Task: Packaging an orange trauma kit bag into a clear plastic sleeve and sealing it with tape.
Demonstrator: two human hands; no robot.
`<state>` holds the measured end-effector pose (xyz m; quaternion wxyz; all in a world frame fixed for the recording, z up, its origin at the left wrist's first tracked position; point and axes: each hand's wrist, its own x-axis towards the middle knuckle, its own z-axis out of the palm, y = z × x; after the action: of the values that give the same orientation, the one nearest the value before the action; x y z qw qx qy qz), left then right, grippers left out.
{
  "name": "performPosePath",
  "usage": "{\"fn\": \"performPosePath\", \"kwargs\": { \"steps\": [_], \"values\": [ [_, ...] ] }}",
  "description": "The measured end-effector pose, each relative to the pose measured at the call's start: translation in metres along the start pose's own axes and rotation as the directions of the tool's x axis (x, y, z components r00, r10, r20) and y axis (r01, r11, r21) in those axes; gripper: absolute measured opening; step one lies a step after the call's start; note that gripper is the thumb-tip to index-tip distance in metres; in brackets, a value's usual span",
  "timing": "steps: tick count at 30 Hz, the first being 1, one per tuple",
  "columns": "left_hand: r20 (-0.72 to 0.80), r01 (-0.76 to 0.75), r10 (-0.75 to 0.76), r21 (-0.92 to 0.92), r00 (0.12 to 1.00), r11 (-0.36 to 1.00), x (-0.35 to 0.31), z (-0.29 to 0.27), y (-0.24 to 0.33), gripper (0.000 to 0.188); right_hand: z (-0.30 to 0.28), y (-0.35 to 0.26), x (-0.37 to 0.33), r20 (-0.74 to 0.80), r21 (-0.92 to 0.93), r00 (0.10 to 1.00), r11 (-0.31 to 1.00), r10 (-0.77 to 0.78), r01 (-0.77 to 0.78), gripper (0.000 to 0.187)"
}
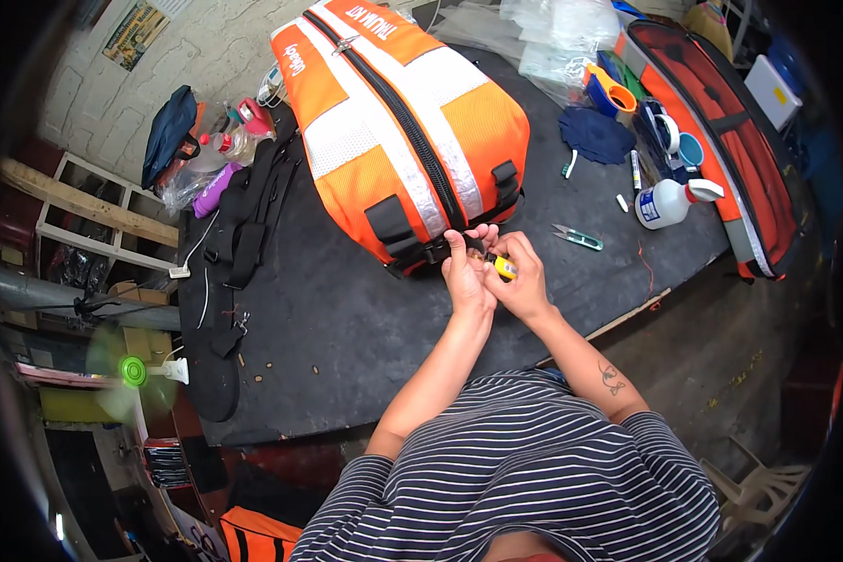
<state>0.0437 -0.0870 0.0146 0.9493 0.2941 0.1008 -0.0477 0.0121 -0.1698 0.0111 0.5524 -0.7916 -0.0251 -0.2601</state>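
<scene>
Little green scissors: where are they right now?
In the head view, the scissors lie on the dark table, right of the big orange bag, between the right hand and the white spray bottle.

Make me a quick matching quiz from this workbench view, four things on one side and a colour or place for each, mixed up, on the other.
1. Large bag
2. Snips
3. Spray bottle
4. Small yellow object

A. White, with some red on top
B. In the right hand
C. Orange, with white panels
D. Mostly teal

Pairs: 1-C, 2-D, 3-A, 4-B
</scene>
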Motion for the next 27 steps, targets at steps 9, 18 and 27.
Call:
{"fn": "performPosePath", "kwargs": {
  "steps": [9,18,27],
  "values": [
    [-0.004,-0.017,0.017,-0.026,1.0,1.0,0.0003,0.0003,0.0003,0.044,0.0029,0.0004,-0.0017,-0.01,0.003,1.0,1.0,0.01,-0.01,0.023],
    [0.007,0.01,-0.01,-0.068,1.0,0.998,0.001,-0.0014,0.0003,0.045,0.0076,0.0017,-0.0038,-0.047,0.014,0.998,1.0,0.029,-0.028,0.023],
    [0.012,0.027,-0.027,-0.024,1.0,0.999,0.0002,-0.0003,0.0008,0.048,0.0052,-0.0014,-0.0023,-0.023,0.015,1.0,1.0,0.006,-0.006,0.022]
  ]
}}
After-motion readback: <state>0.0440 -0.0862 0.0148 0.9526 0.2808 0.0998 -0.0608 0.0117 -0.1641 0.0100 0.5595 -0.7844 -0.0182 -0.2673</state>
